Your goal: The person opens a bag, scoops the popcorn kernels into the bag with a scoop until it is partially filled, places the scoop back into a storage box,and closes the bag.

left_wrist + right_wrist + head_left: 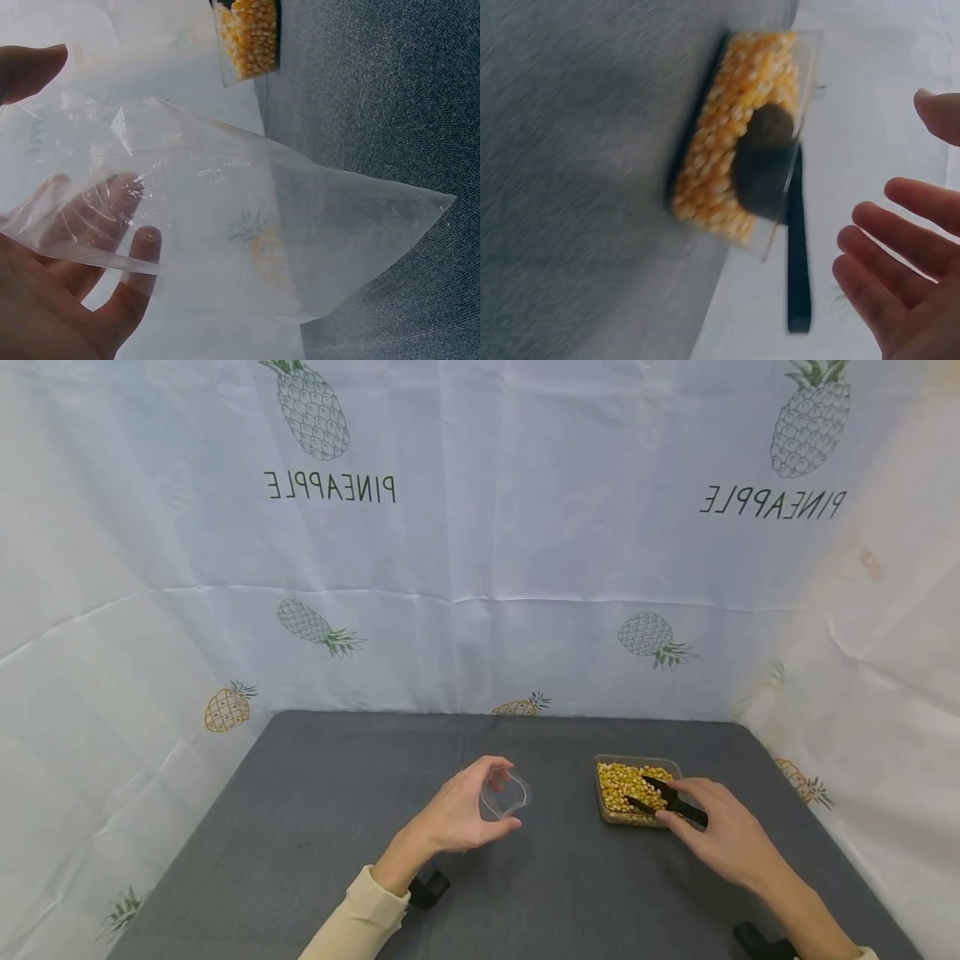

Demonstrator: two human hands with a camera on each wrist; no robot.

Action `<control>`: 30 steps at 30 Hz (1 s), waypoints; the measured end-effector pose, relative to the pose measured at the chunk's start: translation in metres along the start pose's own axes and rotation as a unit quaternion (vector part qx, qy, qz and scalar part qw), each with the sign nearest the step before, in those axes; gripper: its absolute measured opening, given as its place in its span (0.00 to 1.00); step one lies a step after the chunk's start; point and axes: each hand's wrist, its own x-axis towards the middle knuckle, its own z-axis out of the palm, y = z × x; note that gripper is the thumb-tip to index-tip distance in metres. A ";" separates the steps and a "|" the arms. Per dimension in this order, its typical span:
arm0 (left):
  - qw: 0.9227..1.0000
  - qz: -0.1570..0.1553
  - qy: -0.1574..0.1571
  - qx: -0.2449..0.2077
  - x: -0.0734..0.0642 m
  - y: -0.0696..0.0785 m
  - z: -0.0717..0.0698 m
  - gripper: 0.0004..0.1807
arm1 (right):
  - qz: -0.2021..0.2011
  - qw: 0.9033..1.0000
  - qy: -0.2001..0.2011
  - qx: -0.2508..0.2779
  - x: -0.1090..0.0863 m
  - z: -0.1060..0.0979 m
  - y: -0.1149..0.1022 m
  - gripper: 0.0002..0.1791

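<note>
My left hand (457, 814) holds a clear plastic bag (512, 795) above the table, its thumb and fingers spread around the bag's mouth. In the left wrist view the bag (225, 225) hangs slack and tapers to a corner, and several fingers show through the film. Yellow corn kernels (622, 781) fill a clear rectangular container (602, 802) on the right. A black scoop (799, 277) stands in the kernels, its handle over the near wall. Beside that handle is my right hand (720, 831); the right wrist view shows its fingers extended and apart from the scoop.
A dark grey cloth covers the table (300, 827). White curtain (480, 543) with pineapple prints encloses the back and sides, meeting the table's edges. A black wrist strap mount (430, 890) sits at the left wrist.
</note>
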 end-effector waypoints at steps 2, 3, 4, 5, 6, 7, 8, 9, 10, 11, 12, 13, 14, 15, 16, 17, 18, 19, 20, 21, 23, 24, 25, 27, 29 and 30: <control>1.000 0.001 0.001 0.001 0.000 0.000 0.000 0.35 | 0.002 1.000 0.004 -0.001 -0.001 0.001 0.005 0.31; 1.000 0.002 0.001 0.001 0.000 0.000 0.000 0.35 | 0.001 1.000 0.007 -0.003 -0.002 0.001 0.008 0.31; 1.000 0.002 0.002 0.001 0.000 0.000 0.000 0.35 | -0.001 1.000 0.011 -0.003 -0.002 0.002 0.011 0.31; 1.000 0.002 0.001 0.002 0.000 0.000 -0.001 0.35 | -0.001 1.000 0.013 -0.002 -0.002 0.003 0.014 0.31; 1.000 0.001 0.001 0.001 0.000 0.000 -0.001 0.35 | -0.001 1.000 0.014 0.000 -0.003 0.004 0.017 0.32; 1.000 0.001 0.000 0.002 0.000 0.000 -0.001 0.35 | 0.000 1.000 0.015 0.001 -0.003 0.005 0.019 0.32; 1.000 0.001 0.000 0.002 0.000 0.000 -0.001 0.35 | 0.002 1.000 0.014 0.003 -0.003 0.006 0.021 0.32; 1.000 0.001 0.001 0.003 0.000 0.000 -0.001 0.35 | 0.005 1.000 0.013 0.005 -0.004 0.007 0.023 0.32; 1.000 0.002 0.001 0.004 0.000 0.000 -0.001 0.35 | 0.009 1.000 0.011 0.008 -0.005 0.008 0.025 0.33; 1.000 0.003 0.002 0.005 0.000 0.000 -0.001 0.35 | 0.013 1.000 0.008 0.012 -0.005 0.009 0.027 0.33; 1.000 0.003 0.003 0.006 0.000 0.000 -0.001 0.35 | 0.017 1.000 0.008 0.014 -0.005 0.010 0.029 0.33; 1.000 0.004 0.004 0.008 0.000 0.000 -0.001 0.35 | 0.021 1.000 0.009 0.016 -0.006 0.011 0.030 0.33; 1.000 0.004 0.004 0.009 0.000 0.000 -0.001 0.35 | 0.024 0.999 0.010 0.019 -0.006 0.012 0.032 0.34; 1.000 0.004 0.005 0.010 -0.001 0.000 -0.001 0.35 | 0.027 0.999 0.012 0.021 -0.007 0.013 0.033 0.34; 1.000 0.003 0.005 0.010 -0.001 0.000 -0.001 0.35 | 0.029 0.999 0.015 0.023 -0.007 0.015 0.035 0.33; 1.000 0.002 0.005 0.010 -0.001 0.000 -0.001 0.35 | 0.032 0.999 0.015 0.026 -0.007 0.016 0.037 0.33; 1.000 0.001 0.005 0.010 -0.001 0.001 -0.001 0.35 | 0.035 0.999 0.019 0.029 -0.007 0.017 0.038 0.33; 1.000 0.000 0.005 0.010 -0.001 0.001 -0.001 0.35 | 0.036 0.999 0.021 0.032 -0.007 0.018 0.040 0.33; 1.000 -0.001 0.004 0.009 -0.001 0.001 -0.002 0.35 | 0.040 0.998 0.022 0.037 -0.007 0.019 0.042 0.32; 1.000 -0.002 0.004 0.009 -0.001 0.001 -0.002 0.35 | 0.044 0.998 0.022 0.043 -0.007 0.020 0.043 0.32; 1.000 -0.002 0.004 0.007 -0.001 0.001 -0.002 0.35 | 0.049 0.997 0.024 0.054 -0.008 0.022 0.045 0.31; 1.000 -0.002 0.004 0.006 -0.001 0.001 -0.002 0.35 | 0.051 0.997 0.026 0.057 -0.008 0.023 0.046 0.30; 1.000 -0.001 0.004 0.005 -0.001 0.001 -0.002 0.35 | 0.053 0.996 0.028 0.059 -0.008 0.024 0.047 0.29; 1.000 0.000 0.004 0.005 0.000 0.001 -0.001 0.35 | 0.056 0.996 0.032 0.059 -0.009 0.025 0.048 0.27; 1.000 -0.001 0.004 0.005 0.000 0.000 -0.001 0.35 | 0.058 0.996 0.032 0.058 -0.009 0.026 0.050 0.25; 1.000 0.000 0.004 0.005 0.000 0.000 -0.001 0.35 | 0.060 0.996 0.029 0.059 -0.009 0.026 0.050 0.24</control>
